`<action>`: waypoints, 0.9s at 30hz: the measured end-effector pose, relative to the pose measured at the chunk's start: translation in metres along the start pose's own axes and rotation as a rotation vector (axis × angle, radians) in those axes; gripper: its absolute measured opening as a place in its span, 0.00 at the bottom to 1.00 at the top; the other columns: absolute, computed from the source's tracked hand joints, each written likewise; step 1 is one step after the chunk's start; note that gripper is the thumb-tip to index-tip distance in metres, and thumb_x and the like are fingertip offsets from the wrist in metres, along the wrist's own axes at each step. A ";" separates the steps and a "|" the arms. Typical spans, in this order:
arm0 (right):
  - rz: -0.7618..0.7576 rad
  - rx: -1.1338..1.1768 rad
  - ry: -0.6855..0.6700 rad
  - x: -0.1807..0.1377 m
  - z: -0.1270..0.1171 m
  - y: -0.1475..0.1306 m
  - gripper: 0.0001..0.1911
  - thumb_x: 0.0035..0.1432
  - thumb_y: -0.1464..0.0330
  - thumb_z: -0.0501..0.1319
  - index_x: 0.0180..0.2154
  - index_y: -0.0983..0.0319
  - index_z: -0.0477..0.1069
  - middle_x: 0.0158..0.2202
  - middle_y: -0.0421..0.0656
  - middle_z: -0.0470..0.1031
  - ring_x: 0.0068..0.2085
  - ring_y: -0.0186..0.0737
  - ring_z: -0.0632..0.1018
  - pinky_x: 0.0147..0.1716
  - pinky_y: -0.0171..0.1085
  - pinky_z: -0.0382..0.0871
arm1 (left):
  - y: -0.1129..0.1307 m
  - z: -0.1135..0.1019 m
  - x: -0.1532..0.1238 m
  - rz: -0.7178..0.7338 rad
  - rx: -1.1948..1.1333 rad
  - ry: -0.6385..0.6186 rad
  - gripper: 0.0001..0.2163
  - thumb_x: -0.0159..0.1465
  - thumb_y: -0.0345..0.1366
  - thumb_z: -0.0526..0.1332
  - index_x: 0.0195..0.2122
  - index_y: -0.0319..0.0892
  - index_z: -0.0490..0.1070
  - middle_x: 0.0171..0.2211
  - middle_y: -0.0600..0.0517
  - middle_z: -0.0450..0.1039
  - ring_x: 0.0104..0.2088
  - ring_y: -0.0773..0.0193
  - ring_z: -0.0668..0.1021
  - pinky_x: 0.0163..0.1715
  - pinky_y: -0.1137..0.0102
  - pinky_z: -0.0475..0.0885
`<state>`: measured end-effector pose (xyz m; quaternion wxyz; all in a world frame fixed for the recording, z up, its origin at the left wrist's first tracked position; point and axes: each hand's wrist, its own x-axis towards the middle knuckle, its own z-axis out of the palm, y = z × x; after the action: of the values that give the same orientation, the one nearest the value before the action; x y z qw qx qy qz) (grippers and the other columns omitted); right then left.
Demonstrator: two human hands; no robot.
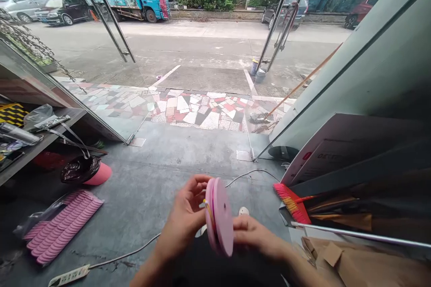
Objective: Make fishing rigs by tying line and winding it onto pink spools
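Observation:
A pink spool (pixel 223 219) made of two round discs is held up in front of me, standing on edge. In the groove between its discs a thin line shows, with a bit of yellow at the left side. My left hand (pixel 188 208) grips the spool from the left, thumb against the near disc and fingers curled at the top edge. From the right, my right hand (pixel 256 235) holds the spool's outer disc, with curled fingers partly hidden behind it. To the left on the floor lie several rows of stacked pink discs (pixel 63 228) in clear plastic.
A power strip (pixel 69 276) and its cable lie on the grey floor. A pink bin (pixel 101 174) stands under the shelf (pixel 77 116) at left. At right are a red broom (pixel 291 204), cardboard (pixel 363 260) and leaning panels. Glass doors stand open ahead.

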<state>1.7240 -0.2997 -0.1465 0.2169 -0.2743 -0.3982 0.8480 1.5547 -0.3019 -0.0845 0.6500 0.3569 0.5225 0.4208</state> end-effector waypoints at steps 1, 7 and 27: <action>0.008 0.041 0.054 0.006 -0.006 -0.002 0.19 0.50 0.56 0.62 0.22 0.65 0.70 0.15 0.35 0.57 0.18 0.27 0.55 0.20 0.31 0.49 | 0.002 0.002 -0.002 -0.058 -0.024 -0.104 0.14 0.48 0.33 0.68 0.35 0.46 0.67 0.29 0.56 0.69 0.30 0.67 0.73 0.29 0.76 0.68; -0.368 -0.229 0.275 -0.015 0.006 -0.046 0.11 0.54 0.62 0.61 0.25 0.62 0.73 0.21 0.38 0.63 0.24 0.31 0.62 0.25 0.33 0.54 | 0.000 0.004 0.001 0.017 0.305 0.028 0.11 0.50 0.29 0.65 0.34 0.45 0.69 0.35 0.53 0.70 0.40 0.61 0.73 0.35 0.72 0.70; -0.039 0.063 0.162 0.002 -0.010 -0.025 0.16 0.51 0.58 0.62 0.22 0.64 0.67 0.16 0.32 0.51 0.19 0.27 0.50 0.20 0.31 0.43 | 0.008 0.005 -0.013 -0.151 0.013 -0.178 0.14 0.46 0.35 0.69 0.33 0.43 0.69 0.26 0.55 0.68 0.25 0.68 0.70 0.24 0.76 0.66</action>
<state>1.7327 -0.2783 -0.1324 0.2732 -0.3273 -0.3578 0.8308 1.5571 -0.3103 -0.0713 0.7214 0.3565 0.4909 0.3340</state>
